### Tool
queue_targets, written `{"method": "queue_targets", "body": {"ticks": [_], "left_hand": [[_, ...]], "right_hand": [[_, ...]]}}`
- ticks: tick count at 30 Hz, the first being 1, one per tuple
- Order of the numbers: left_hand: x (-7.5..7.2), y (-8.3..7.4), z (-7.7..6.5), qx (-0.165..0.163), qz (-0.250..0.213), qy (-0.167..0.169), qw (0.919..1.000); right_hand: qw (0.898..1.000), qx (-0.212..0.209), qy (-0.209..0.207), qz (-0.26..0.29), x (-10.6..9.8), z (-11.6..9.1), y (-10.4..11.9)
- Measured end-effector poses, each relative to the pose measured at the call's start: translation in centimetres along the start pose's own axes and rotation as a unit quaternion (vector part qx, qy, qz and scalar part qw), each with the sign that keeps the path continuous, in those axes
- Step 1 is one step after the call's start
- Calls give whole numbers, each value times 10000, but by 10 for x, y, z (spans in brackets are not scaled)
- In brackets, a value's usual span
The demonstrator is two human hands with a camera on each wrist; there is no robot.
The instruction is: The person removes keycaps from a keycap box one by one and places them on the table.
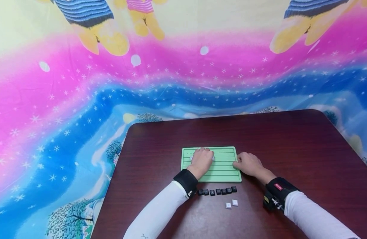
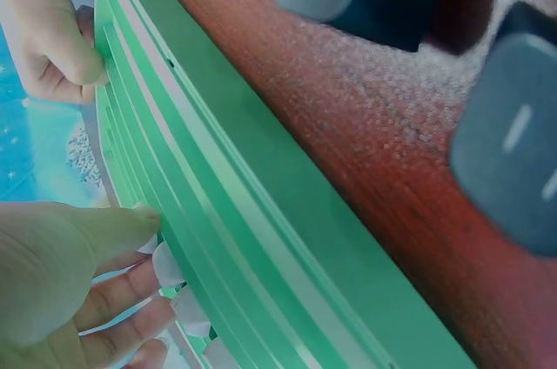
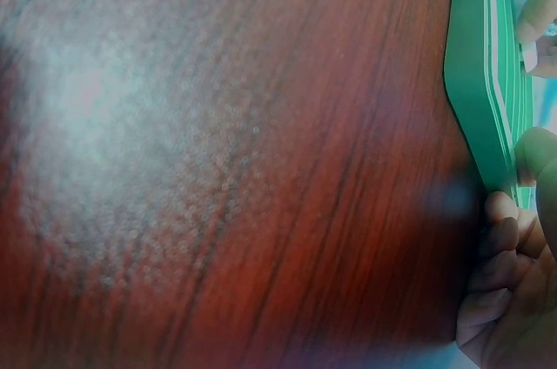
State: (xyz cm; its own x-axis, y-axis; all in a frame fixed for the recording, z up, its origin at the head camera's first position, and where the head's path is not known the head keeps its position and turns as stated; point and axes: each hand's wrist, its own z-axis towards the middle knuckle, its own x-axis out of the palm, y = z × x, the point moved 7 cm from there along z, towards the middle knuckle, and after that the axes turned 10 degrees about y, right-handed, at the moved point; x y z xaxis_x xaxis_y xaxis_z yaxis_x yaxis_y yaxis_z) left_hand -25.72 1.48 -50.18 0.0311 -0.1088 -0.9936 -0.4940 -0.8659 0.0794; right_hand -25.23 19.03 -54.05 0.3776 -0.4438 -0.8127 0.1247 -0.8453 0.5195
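A pale green slotted tray [image 1: 222, 173] lies on the table with ridges running across it. Over its left half is my left hand [image 1: 202, 161], thumb and fingers pinching a white keycap [image 2: 168, 265] in a row standing in a slot. More white keycaps [image 2: 191, 310] show beside the fingers in the left wrist view; the hand hides part of the row from above. At the tray's right edge my right hand [image 1: 250, 164] grips the rim, its thumb [image 3: 535, 156] on top and the other fingers curled against the side.
Several black keycaps [image 1: 212, 192] form a line on the dark wooden table [image 1: 159, 149] in front of the tray. Closer to me lie two loose white keycaps, one [image 1: 228, 205] slightly left of the other [image 1: 235, 202]. A printed cloth [image 1: 177, 76] hangs behind the table.
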Motion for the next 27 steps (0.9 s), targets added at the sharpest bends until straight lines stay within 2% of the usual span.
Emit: {"method": "queue_targets", "body": {"ticks": [10, 21, 27], "left_hand": [[-8, 0, -2, 75, -51, -165, 9998], [-18, -4, -9, 158, 66, -225, 9996], [-24, -5, -14, 251, 105, -541, 9982]], "right_hand": [[9999, 97, 126, 57, 2, -1, -2], [10000, 78, 35, -1, 1, 0, -1], [9999, 157, 58, -10, 1, 0, -1]]}}
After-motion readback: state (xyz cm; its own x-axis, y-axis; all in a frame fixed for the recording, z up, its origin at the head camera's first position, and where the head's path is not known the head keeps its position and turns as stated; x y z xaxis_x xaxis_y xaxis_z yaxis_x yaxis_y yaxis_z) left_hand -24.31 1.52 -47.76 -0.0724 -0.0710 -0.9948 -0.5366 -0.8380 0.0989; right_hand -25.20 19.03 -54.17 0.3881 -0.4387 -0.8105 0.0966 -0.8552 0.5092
